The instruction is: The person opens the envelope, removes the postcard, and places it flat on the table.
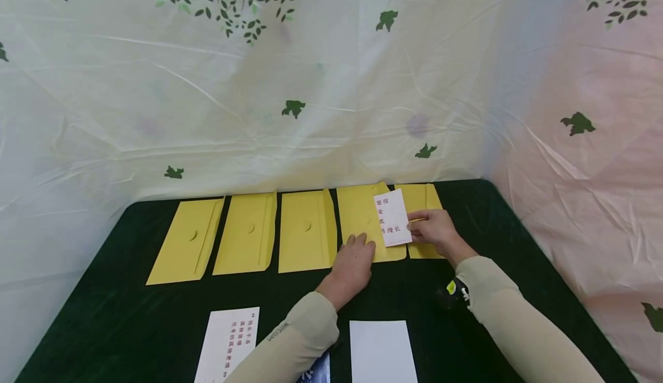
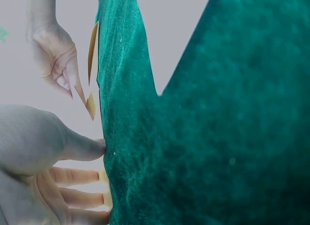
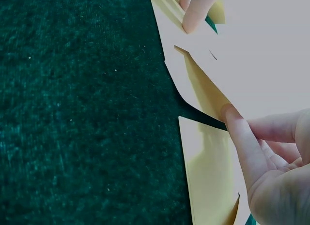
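Observation:
My right hand (image 1: 437, 230) pinches the right edge of a white card (image 1: 392, 217) with red characters between thumb and fingers. The card lies across the right, flap side of a yellow envelope (image 1: 357, 210), slightly tilted. My left hand (image 1: 352, 268) rests with its fingertips on that envelope's lower part. In the right wrist view, the envelope's open side (image 3: 206, 87) gapes beside my right fingers. Partly behind my right hand lies another yellow envelope (image 1: 422, 196). From the left wrist, the thumb and extended fingers of my left hand (image 2: 48, 172) show at the table edge.
More yellow envelopes (image 1: 307, 230) continue the row leftward along the back of the dark green table (image 1: 129, 325). Nearer me lie a white sheet with red characters (image 1: 228, 342), a blank white sheet (image 1: 382, 351) and a blue printed piece (image 1: 317, 371), partly under my left sleeve.

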The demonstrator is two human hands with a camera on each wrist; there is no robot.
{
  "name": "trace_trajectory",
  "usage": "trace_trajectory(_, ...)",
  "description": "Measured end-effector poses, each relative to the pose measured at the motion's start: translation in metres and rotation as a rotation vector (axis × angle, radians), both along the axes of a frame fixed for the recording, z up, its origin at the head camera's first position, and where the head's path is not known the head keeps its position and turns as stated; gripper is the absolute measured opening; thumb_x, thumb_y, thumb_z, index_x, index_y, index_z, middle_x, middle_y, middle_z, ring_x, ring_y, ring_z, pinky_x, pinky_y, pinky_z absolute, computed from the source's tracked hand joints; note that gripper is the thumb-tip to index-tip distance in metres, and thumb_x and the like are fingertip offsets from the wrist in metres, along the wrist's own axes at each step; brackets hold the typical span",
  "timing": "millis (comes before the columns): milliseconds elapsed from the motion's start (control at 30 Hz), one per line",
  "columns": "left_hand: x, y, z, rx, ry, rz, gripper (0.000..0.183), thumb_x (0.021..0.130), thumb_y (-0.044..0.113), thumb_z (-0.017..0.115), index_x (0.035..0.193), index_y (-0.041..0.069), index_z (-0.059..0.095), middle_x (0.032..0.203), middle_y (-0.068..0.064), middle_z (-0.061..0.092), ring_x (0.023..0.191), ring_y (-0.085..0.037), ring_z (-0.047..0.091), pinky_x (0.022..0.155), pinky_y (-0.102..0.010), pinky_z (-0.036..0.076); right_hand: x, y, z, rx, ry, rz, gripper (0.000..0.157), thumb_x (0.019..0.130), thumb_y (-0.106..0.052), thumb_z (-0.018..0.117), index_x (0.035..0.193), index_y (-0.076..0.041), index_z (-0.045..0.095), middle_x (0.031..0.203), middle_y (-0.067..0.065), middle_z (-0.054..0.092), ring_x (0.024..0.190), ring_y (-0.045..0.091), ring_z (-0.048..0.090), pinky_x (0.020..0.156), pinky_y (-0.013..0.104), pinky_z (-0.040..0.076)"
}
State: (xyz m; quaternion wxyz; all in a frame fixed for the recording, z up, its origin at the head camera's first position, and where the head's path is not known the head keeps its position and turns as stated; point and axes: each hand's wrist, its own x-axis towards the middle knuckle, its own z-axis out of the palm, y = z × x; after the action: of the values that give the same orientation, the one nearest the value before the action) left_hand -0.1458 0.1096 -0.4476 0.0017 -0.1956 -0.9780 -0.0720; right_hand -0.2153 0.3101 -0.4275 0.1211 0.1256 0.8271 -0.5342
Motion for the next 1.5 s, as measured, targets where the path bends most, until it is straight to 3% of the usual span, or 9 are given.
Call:
trace_trajectory(800, 0.002, 0.003, 0.001, -0.002, 0.001, 0.014, 0.033, 0.096, 0.017, 0.070, 0.128, 0.008, 0.065, 0.138, -0.013, 0.058, 0.123, -0.033, 0.055, 0.101, -0.047, 0.050, 0.000, 0.009, 0.003, -0.003, 0.003, 0.011, 0.035, 0.100, -0.008, 0.062, 0.134, 0.001, 0.061, 0.124, 0.024, 0.064, 0.087, 0.022, 0.071, 0.073, 0.025, 0.058)
trace_trajectory(1100, 0.004, 0.007, 0.001, -0.010, -0.002, 0.028, 0.034, 0.095, 0.019, 0.071, 0.127, 0.009, 0.066, 0.135, -0.012, 0.059, 0.114, -0.029, 0.057, 0.098, -0.045, 0.052, -0.001, 0.015, 0.004, -0.011, 0.008, 0.034, 0.034, 0.100, -0.008, 0.062, 0.133, 0.002, 0.061, 0.123, 0.024, 0.065, 0.085, 0.022, 0.072, 0.073, 0.026, 0.058)
trace_trajectory(1500, 0.008, 0.014, -0.001, -0.014, -0.005, 0.051, 0.031, 0.096, 0.016, 0.070, 0.126, 0.008, 0.066, 0.137, -0.012, 0.058, 0.121, -0.032, 0.055, 0.100, -0.047, 0.050, 0.001, 0.023, 0.004, -0.006, 0.007, 0.041, 0.034, 0.101, -0.007, 0.061, 0.133, 0.002, 0.061, 0.126, 0.025, 0.063, 0.086, 0.022, 0.072, 0.073, 0.026, 0.058)
